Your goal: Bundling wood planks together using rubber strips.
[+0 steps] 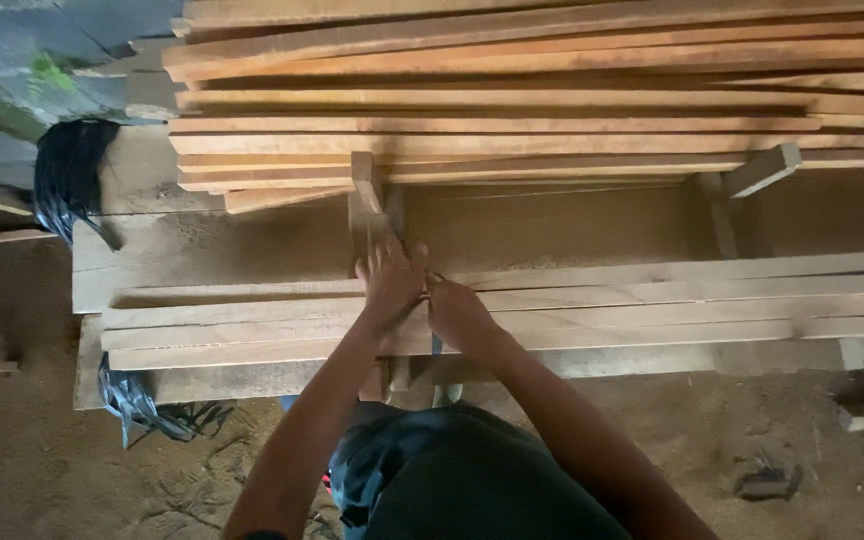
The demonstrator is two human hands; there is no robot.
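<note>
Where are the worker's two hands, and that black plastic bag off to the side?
Left hand (390,278), head view, back of hand.
Right hand (459,315), head view, back of hand.
Black plastic bag (70,170), head view, its middle.

rough matt wooden planks (552,310), glossy black plastic sheet (72,170)

Both hands down on the planks (652,300): left hand (390,278) by an upright wood block (365,205), right hand (459,315) just beside it. Big board stack (552,100) behind.
</note>
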